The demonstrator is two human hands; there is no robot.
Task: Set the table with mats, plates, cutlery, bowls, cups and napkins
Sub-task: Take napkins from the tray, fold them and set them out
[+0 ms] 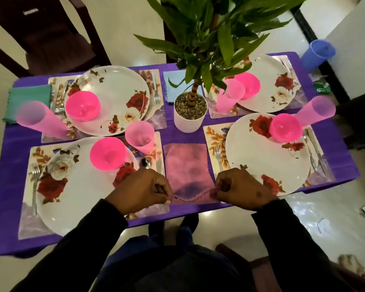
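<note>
A: What do I see at the near edge of the purple table (0, 175)?

B: My left hand (139, 190) and right hand (240, 188) each pinch a near corner of the pink napkin (187, 163), which lies flat just in front of the potted plant (190, 114).

A: And around that plant?

B: Four floral plates on mats flank it, each bearing a pink bowl; the near-left plate (76, 199) sits beside the napkin. A light-blue napkin (174, 81) lies behind the pot, touching it.

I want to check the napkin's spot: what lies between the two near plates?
In the head view, the pink napkin lies on the purple table between the near-left plate and near-right plate; both hands pinch its near edge.
</note>
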